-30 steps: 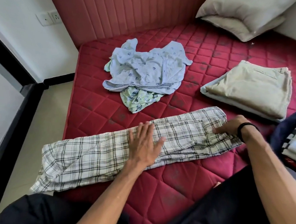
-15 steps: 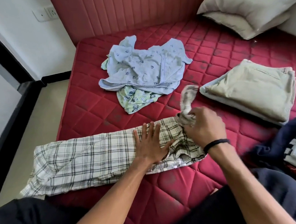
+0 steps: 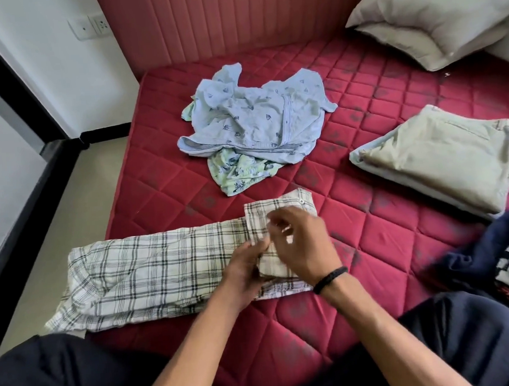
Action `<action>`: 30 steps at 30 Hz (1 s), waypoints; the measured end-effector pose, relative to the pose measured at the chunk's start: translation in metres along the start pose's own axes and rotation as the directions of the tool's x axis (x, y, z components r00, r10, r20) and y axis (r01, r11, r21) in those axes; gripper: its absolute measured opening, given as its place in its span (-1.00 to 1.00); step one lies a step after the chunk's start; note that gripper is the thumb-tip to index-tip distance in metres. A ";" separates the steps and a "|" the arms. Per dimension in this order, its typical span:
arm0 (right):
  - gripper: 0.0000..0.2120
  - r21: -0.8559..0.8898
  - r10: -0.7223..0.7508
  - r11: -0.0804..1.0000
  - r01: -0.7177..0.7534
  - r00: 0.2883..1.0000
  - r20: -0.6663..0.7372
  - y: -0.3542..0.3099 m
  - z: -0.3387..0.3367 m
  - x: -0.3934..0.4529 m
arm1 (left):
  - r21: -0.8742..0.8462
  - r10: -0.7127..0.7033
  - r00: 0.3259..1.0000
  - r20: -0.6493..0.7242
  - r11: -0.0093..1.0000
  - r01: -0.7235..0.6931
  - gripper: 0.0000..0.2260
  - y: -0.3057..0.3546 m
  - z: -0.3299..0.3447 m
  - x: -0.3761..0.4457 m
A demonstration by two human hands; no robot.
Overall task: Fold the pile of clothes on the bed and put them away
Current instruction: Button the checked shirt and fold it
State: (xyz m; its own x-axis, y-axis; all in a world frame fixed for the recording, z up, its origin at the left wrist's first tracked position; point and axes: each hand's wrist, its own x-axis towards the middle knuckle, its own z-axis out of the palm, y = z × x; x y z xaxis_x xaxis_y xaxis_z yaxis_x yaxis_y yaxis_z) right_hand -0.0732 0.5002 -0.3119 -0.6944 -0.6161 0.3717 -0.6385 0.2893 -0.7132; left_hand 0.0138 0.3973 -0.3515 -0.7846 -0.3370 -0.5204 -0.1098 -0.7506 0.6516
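- Far left, a white wall with a socket plate point(image 3: 89, 27), a dark door frame and a pale floor run beside the bed.
- The plaid shirt point(image 3: 150, 269) lies as a long folded strip across the near part of the red quilted mattress point(image 3: 386, 244), its left end reaching the mattress edge near my knee.
- My left hand point(image 3: 246, 271) sits at the strip's right part, fingers curled, pinching the edge of the fabric where the end is doubled back.
- That doubled-back end, a flap with a small button at its top corner, lies over the strip, just under my hands.
- My right hand point(image 3: 302, 243) is over the flap, fingers bent and a little blurred; thumb and fingertips seem to nip the cloth, though I cannot tell how firm the hold is. A black band point(image 3: 330, 279) is round that wrist.
- Further back, mid-mattress, the unfolded pile: a pale blue printed shirt point(image 3: 257, 120) crumpled on top of a green printed garment point(image 3: 239, 172), well apart from the plaid one.
- To the right, a folded beige garment point(image 3: 443, 155) rests on a folded pale one, neat, near the mattress's right side.
- Back right corner, two pillows point(image 3: 433, 11) stacked against the red padded headboard point(image 3: 235, 16).
- Far right edge, dark blue cloth point(image 3: 477, 255) with white folded items beside it, partly cut off.
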 end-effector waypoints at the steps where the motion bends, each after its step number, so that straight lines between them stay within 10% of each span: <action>1: -0.90 -0.052 -0.009 0.999 0.004 0.996 -0.090 0.012 -0.001 0.005 | 0.006 0.003 1.000 -0.027 1.000 -0.003 -0.56 0.000 0.000 0.001; 4: -0.67 -0.176 0.035 0.983 -0.057 0.992 -0.124 0.047 0.004 0.008 | 0.066 0.045 0.988 -0.148 0.997 -0.036 -0.66 0.002 -0.003 0.000; 9: -0.31 -0.260 0.138 0.963 -0.078 0.965 0.223 0.056 0.035 -0.009 | 0.196 0.203 0.971 -0.126 0.965 -0.176 -0.16 0.008 -0.052 -0.008; 14: -0.28 -0.480 0.124 0.875 0.064 0.929 0.350 0.050 0.052 -0.020 | 0.164 0.243 0.969 -0.049 0.959 -0.232 -0.57 0.018 -0.072 -0.024; 19: -0.27 -0.518 0.129 0.851 0.081 0.925 0.357 0.052 0.053 -0.022 | 0.429 0.362 0.928 -0.094 0.855 -0.290 -0.19 0.032 -0.055 -0.015; 30: -0.41 -0.352 -0.040 0.928 0.118 0.974 0.221 0.041 0.053 -0.003 | 0.356 0.419 0.899 -0.128 0.865 -0.353 -0.65 0.042 -0.050 -0.007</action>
State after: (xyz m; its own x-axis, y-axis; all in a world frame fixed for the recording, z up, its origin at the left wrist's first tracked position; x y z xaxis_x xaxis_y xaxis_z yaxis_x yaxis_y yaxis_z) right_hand -0.0798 0.4747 -0.3739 -0.5780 -0.7738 0.2594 -0.7915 0.4540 -0.4091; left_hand 0.0450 0.3398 -0.3486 -0.6729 -0.6905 -0.2654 -0.0358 -0.3280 0.9440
